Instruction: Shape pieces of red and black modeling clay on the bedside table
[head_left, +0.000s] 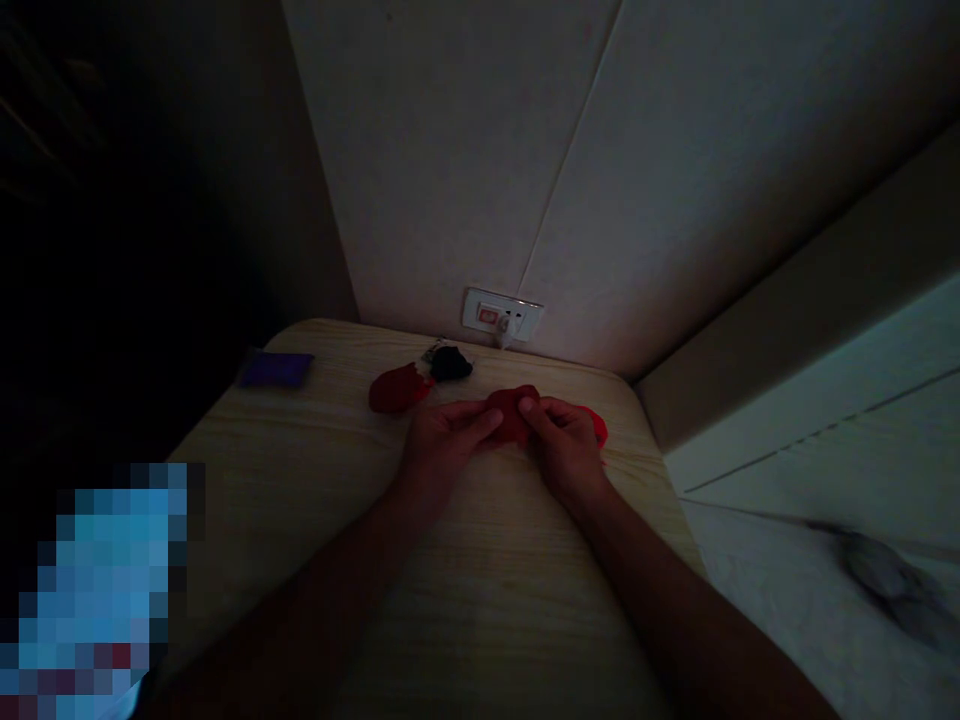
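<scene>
In the head view, my left hand (454, 440) and my right hand (566, 440) pinch a soft, dark red lump (510, 412) between thumbs and fingers, just above the wooden tabletop. It looks like modelling clay, but the dim light leaves this unsure. A brighter red piece (600, 425) shows behind my right hand, partly hidden by it. Beyond my left hand lies another red lump (397, 388) with a ragged right end. A small black lump (451, 363) rests beside it, with something shiny at its left edge.
A purple packet (276, 369) lies at the table's (480, 580) far left edge. Behind the table, a wall socket (502, 313) with a plug stands close to the surface. A blurred bright screen (97, 590) is at lower left. A pale cabinet (810, 400) stands to the right.
</scene>
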